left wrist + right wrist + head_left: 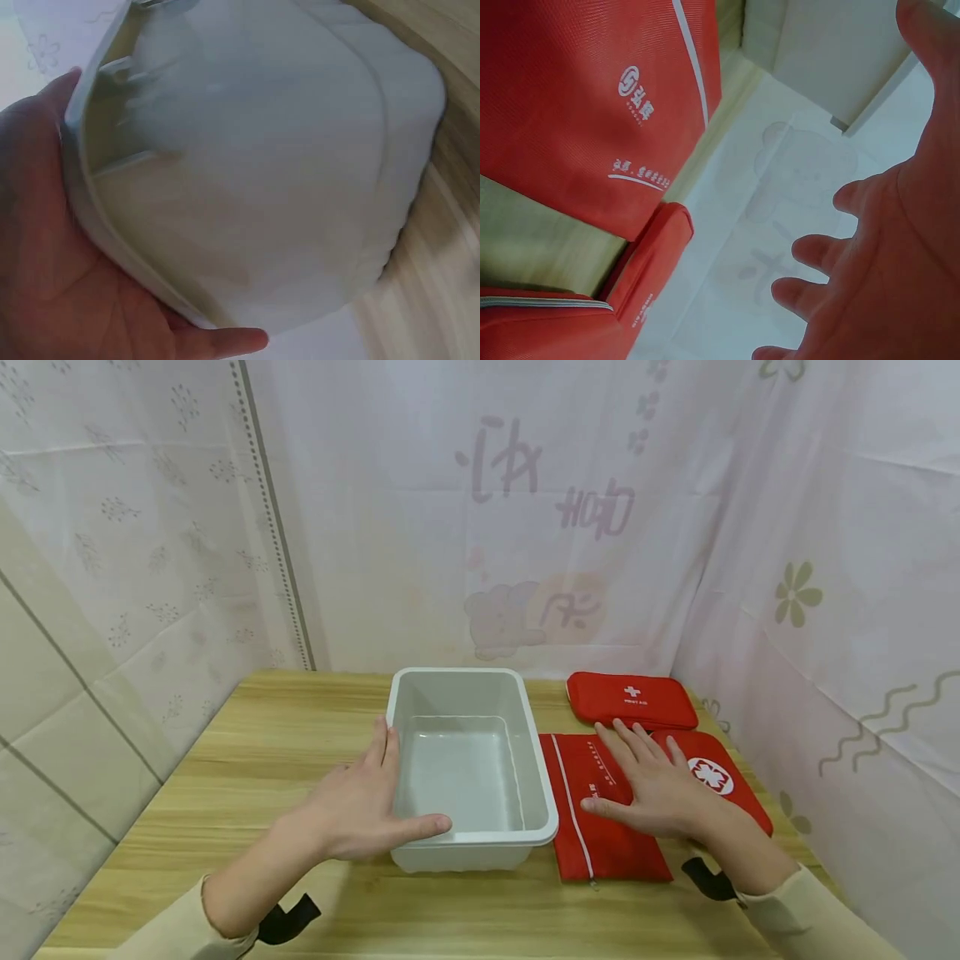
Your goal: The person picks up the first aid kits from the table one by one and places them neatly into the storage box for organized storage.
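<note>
On the table [300,735], the tub [480,838] stands just right of the fingers of your left hand [356,814]. Right of it, the pouch [611,852] lies below the thumb of your right hand [660,785]; the side case [731,789] lies right of those fingers, the far case [633,700] just beyond their tips. The curtain [405,585] hangs behind.

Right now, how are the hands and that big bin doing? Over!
Left hand touching bin. Right hand above red pouch, fingers spread. Bin upright on table. Maybe in the way: pouch, close beside bin.
</note>
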The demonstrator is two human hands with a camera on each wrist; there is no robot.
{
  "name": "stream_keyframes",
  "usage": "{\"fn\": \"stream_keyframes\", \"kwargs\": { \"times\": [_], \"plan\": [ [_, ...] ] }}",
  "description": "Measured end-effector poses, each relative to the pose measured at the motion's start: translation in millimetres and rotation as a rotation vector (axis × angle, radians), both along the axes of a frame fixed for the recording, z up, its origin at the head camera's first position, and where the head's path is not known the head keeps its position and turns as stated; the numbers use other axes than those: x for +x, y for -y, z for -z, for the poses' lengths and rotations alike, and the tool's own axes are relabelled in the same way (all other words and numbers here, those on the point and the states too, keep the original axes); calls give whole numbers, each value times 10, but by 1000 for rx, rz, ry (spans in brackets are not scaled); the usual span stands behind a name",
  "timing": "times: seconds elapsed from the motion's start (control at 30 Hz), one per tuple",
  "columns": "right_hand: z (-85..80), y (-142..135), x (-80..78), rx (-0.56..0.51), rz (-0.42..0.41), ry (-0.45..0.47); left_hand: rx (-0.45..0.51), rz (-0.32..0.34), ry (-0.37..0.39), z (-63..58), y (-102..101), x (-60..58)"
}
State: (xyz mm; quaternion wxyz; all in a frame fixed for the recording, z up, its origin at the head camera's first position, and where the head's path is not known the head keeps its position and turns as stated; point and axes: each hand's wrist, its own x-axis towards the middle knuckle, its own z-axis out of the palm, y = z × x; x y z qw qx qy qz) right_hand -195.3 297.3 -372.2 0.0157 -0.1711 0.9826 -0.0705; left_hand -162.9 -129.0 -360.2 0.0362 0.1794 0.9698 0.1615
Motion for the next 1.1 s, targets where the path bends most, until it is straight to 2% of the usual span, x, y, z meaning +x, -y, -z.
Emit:
{"fn": "stream_keyframes", "kwargs": {
  "times": [0.43, 0.8, 0.93, 1.1],
  "plan": [
    [243, -74, -39, -38, 6, 69, 24, -4, 6, 25, 16, 21],
    [546, -162, -126, -27, -4, 255, 43, -17, 37, 71, 7, 31],
    [584, -154, -143, -47, 28, 303, 49, -18, 32, 86, -5, 22],
    [595, -137, -143, -42, 30, 298, 44, -20, 32, 92, -16, 12]
  ]
}}
